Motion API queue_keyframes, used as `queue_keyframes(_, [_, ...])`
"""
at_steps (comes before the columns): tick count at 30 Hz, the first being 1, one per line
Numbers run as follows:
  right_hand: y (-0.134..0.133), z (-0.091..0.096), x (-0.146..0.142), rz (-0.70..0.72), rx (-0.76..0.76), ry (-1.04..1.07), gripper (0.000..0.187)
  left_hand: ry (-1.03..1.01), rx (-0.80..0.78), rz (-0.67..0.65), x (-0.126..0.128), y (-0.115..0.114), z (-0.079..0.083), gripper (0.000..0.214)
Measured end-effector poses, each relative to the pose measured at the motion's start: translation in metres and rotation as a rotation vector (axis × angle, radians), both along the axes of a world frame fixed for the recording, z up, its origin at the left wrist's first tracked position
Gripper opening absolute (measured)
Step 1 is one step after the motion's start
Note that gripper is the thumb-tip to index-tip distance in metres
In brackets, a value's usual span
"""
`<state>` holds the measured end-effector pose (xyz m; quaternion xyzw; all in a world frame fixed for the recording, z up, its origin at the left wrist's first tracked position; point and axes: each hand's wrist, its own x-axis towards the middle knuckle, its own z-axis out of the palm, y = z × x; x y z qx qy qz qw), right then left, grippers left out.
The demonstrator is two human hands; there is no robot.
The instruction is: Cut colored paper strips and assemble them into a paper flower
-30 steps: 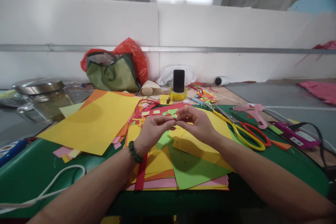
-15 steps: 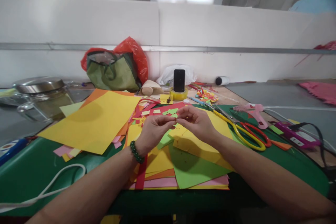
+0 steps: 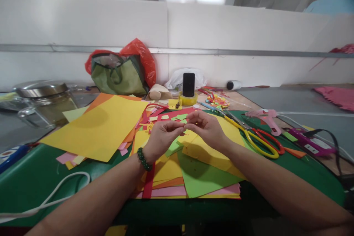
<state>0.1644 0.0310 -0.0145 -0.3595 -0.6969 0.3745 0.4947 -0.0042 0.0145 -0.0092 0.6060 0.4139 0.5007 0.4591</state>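
My left hand and my right hand meet at their fingertips over the middle of the table. Both are closed in a pinch; whatever lies between the fingers is too small and hidden to make out. Beneath them is a stack of coloured paper, with a yellow sheet over a green sheet. Small green paper cutouts and pale yellow paper pieces lie just beyond the fingertips. A red paper strip runs down the stack near my left wrist.
Right of the stack lie scissors with yellow handles, a pink glue gun and a purple power strip. A large yellow sheet and a glass jar are on the left. A phone stands on a tape roll behind.
Both hands stay pinched together in nearly the same place. Only a very slight shift of the fingertips and the view shows.
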Motion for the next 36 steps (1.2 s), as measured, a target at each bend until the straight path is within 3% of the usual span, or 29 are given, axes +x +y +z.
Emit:
queue_keyframes(8, [0.000, 0.001, 0.001, 0.013, 0.037, -0.033, 0.023, -0.076, -0.042, -0.017, 0.001, 0.000, 0.003, 0.017])
queue_keyframes(22, [-0.004, 0.003, 0.000, -0.021, 0.104, -0.081, 0.023, 0.052, 0.003, -0.012, 0.002, -0.002, 0.004, 0.017])
queue_keyframes(31, [-0.001, 0.007, 0.005, -0.036, 0.058, -0.097, 0.025, -0.080, -0.205, -0.106, -0.002, 0.002, 0.002, 0.021])
queue_keyframes(36, [-0.003, 0.010, 0.004, 0.010, -0.017, -0.100, 0.032, -0.081, -0.225, -0.108, -0.002, 0.002, 0.002, 0.022])
